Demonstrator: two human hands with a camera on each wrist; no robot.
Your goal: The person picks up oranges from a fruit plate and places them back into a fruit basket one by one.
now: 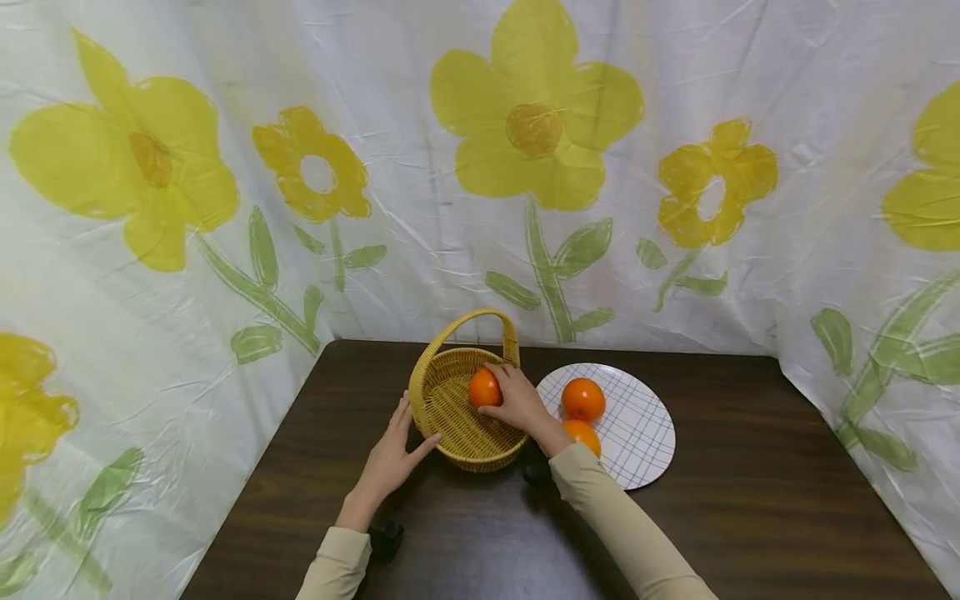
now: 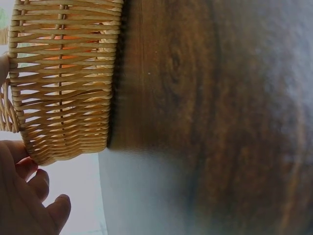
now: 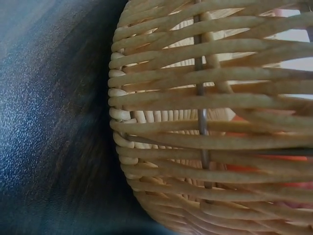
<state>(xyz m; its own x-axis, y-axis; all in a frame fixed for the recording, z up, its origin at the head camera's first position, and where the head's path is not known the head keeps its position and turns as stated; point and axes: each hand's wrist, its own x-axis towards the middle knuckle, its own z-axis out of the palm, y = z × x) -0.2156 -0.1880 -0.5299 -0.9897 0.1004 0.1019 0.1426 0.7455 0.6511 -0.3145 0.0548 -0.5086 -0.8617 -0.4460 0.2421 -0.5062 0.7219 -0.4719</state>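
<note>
A yellow wicker basket [image 1: 480,454] with a tall arched handle stands on the table. Inside it, my right hand [image 1: 517,400] grips an orange [image 1: 483,388], thumb and fingers around its right side. My left hand [image 1: 390,454] rests with spread fingers against the basket's left side, the thumb by the near rim. In the left wrist view, the left hand's fingers [image 2: 39,188] lie along the outside of the woven wall [image 2: 63,93]. The right wrist view is mostly filled by the basket's weave [image 3: 215,103], with orange colour showing through the gaps.
Right of the basket lies a white plate [image 1: 637,433] with a blue grid pattern. Two more oranges sit on it, one further back [image 1: 582,400] and one nearer orange [image 1: 582,435] partly behind the right wrist. A flowered curtain [image 1: 420,250] hangs behind the dark wooden table [image 1: 750,467].
</note>
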